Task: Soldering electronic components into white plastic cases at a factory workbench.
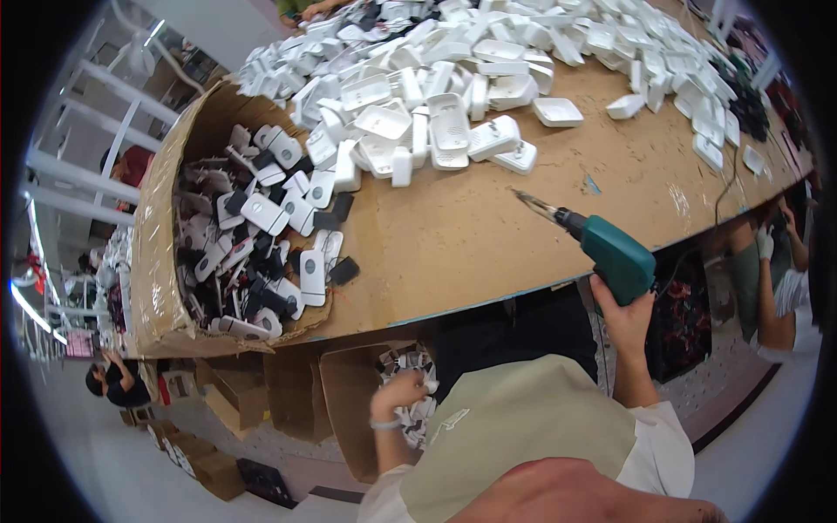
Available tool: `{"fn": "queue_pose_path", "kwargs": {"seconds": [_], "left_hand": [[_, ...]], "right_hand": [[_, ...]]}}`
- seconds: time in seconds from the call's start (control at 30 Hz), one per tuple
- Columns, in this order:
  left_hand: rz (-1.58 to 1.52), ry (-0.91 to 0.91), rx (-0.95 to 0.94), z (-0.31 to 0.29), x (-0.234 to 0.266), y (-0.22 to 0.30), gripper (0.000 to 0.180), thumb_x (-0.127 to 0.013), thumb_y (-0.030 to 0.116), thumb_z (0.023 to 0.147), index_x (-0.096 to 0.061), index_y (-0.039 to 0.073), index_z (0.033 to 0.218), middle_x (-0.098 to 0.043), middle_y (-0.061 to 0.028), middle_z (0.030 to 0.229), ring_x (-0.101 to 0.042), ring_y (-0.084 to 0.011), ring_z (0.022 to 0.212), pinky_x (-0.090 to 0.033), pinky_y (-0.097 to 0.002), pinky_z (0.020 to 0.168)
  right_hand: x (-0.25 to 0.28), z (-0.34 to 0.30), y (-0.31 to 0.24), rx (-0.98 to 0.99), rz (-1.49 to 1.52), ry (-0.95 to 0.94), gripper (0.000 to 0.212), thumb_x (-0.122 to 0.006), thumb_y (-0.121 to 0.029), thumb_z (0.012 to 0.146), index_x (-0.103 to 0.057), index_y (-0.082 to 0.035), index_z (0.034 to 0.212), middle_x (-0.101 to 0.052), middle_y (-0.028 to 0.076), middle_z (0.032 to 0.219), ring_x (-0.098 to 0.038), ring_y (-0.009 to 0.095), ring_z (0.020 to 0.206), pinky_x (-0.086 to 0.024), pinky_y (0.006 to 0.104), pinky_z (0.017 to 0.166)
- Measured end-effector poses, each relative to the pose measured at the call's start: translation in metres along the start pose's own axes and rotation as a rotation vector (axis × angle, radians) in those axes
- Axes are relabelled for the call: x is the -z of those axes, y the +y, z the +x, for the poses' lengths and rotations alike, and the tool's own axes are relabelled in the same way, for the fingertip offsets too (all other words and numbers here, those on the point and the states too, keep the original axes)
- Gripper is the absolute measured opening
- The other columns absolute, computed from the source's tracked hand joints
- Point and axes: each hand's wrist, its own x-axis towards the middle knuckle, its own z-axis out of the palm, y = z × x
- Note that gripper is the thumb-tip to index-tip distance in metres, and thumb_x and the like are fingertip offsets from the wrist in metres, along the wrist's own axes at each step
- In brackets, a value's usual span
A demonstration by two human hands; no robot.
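Observation:
My right hand [623, 311] grips a green pistol-shaped soldering gun [617, 256] by its handle. The gun's metal tip [534, 203] points left and away from me, over the cardboard-covered table [471, 248]. Down at the table's near side, my left hand [405, 392] is over an open cardboard box [346, 410] that holds small white and dark pieces [418, 417]. Its fingers are closed, with something small and whitish at their tips, too blurred to name.
White plastic housings [449, 122] are heaped across the table's far side. A cardboard carton [157, 253] at the left holds white devices with black parts [263, 213]. The gun's cord runs off to the right, where another person [780, 305] sits. More boxes [209, 471] stand lower left.

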Motion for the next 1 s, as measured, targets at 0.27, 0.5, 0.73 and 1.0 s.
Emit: {"fn": "queue_pose_path", "kwargs": {"seconds": [0.27,0.5,0.73,1.0], "left_hand": [[0.404,1.795,-0.502,0.046,0.223,0.166,0.036,-0.072,0.011,0.085,-0.059,-0.005,0.115,-0.067,-0.022,0.095,-0.065,-0.0411,0.089,-0.052,-0.0467,0.077],[0.66,1.37,-0.657,0.039,0.15,0.158,0.015,-0.065,0.01,0.077,-0.064,0.004,0.091,-0.065,-0.0135,0.098,-0.063,-0.0311,0.093,-0.051,-0.044,0.084],[0.97,1.069,-1.06,0.048,0.143,0.141,0.016,-0.062,0.012,0.078,-0.062,0.007,0.093,-0.065,-0.0059,0.102,-0.061,-0.0237,0.115,-0.045,-0.0395,0.112],[0.337,1.705,-0.315,-0.006,0.136,0.115,0.036,-0.072,0.024,0.084,-0.06,-0.002,0.105,-0.056,-0.0274,0.132,-0.048,-0.0449,0.129,-0.035,-0.0602,0.109]], "right_hand": [[-0.006,0.007,0.003,0.065,0.049,-0.02,0.023,-0.078,-0.002,0.085,-0.069,0.003,0.106,-0.072,0.005,0.098,-0.066,0.012,0.089,-0.051,0.0278,0.083],[0.019,0.012,0.026,0.026,-0.038,0.102,0.029,-0.07,0.0,0.089,-0.065,0.005,0.117,-0.069,0.006,0.107,-0.055,0.008,0.071,-0.045,0.0228,0.063],[0.0,0.026,0.025,0.037,0.005,0.06,0.031,-0.069,0.001,0.09,-0.063,0.004,0.12,-0.07,0.008,0.11,-0.058,0.008,0.073,-0.047,0.023,0.063],[0.0,0.024,0.027,0.057,-0.004,0.1,0.031,-0.07,-0.001,0.09,-0.064,0.003,0.12,-0.07,0.008,0.113,-0.06,0.008,0.078,-0.048,0.0215,0.064]]}}
